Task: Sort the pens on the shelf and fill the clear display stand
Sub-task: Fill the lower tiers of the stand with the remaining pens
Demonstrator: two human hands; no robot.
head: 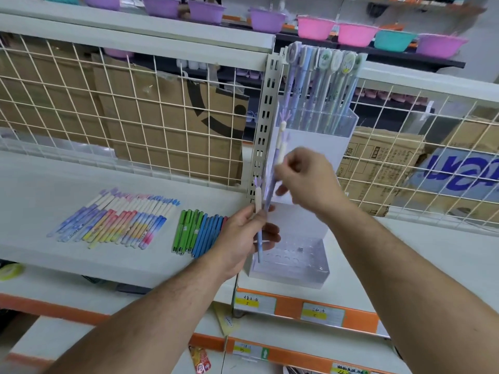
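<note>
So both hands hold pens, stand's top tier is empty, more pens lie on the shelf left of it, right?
No: head view shows pens in the stand's top tier. The left hand and right hand do hold pens; more pens lie on the shelf left of it.

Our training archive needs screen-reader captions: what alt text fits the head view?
A person's left hand and right hand each hold purple pens before a clear display stand whose upper tier holds tall pens. Pastel pens and green and blue pens lie in rows on the white shelf.
</note>
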